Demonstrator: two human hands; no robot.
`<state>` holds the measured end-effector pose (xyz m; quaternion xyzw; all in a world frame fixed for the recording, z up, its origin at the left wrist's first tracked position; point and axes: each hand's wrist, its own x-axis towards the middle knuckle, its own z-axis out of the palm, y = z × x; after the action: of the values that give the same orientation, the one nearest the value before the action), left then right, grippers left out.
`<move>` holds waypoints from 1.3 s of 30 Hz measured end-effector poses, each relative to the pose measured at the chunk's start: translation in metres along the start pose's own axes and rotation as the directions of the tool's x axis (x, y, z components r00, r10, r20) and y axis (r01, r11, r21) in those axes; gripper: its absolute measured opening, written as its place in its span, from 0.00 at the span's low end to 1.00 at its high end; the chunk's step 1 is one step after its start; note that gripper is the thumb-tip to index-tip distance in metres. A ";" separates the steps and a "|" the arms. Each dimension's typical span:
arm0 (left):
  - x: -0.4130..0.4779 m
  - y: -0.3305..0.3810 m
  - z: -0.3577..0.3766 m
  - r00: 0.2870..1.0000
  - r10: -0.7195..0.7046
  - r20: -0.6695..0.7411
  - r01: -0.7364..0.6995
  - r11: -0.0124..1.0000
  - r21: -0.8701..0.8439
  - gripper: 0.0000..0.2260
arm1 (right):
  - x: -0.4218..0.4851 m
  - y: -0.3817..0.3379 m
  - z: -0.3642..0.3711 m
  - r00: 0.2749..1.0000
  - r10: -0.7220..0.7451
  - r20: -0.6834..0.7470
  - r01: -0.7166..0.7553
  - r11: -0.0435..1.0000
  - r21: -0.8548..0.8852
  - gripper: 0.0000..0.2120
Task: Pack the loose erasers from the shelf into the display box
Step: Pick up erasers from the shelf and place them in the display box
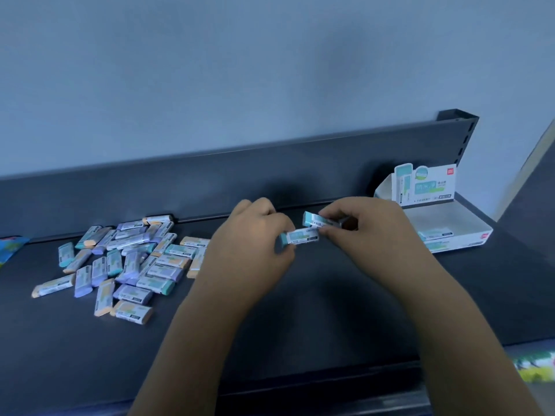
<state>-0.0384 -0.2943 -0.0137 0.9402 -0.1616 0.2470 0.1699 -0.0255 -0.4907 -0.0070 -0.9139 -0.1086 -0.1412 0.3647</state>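
Several loose erasers (126, 262) in paper sleeves, with teal, purple and orange ends, lie in a pile at the left of the dark shelf (300, 310). My left hand (252, 238) pinches a teal eraser (300, 236) above the shelf's middle. Just right of it, my right hand (369, 226) pinches a second teal eraser (315, 220), a little higher. The white display box (468, 232) stands open at the right behind my right hand, with an eraser (435, 234) lying inside near its front wall.
The box's printed lid (426, 184) stands upright against the shelf's dark back panel (210, 175). A colourful packet (12, 246) pokes in at the far left edge. Another printed item (534, 367) shows below the shelf's front edge at the right.
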 end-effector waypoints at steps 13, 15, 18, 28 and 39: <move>0.056 0.093 0.038 0.994 -0.060 0.090 0.075 0.983 -0.170 0.05 | 0.019 0.089 -0.103 0.998 -0.047 -0.033 0.043 0.992 -0.120 0.04; 0.064 0.105 0.042 0.994 -0.085 0.069 0.096 0.981 -0.167 0.05 | 0.022 0.103 -0.121 0.998 -0.047 -0.037 0.042 0.989 -0.140 0.04; 0.072 0.124 0.048 0.990 -0.125 0.058 0.134 0.976 -0.171 0.06 | 0.026 0.120 -0.139 1.000 -0.001 0.004 0.001 0.991 -0.132 0.03; 0.075 0.143 0.068 0.976 -0.175 0.130 0.194 0.970 -0.149 0.06 | 0.039 0.140 -0.130 0.964 0.031 0.264 0.046 0.959 -0.280 0.10; 0.069 0.140 0.077 0.961 -0.207 0.186 0.239 0.956 -0.170 0.06 | 0.050 0.136 -0.126 0.903 0.061 0.425 0.050 0.968 -0.245 0.10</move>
<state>-0.0047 -0.4643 -0.0074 0.9491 -0.0910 0.1302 0.2720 0.0402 -0.6702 0.0107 -0.9613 -0.1649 0.0519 0.2143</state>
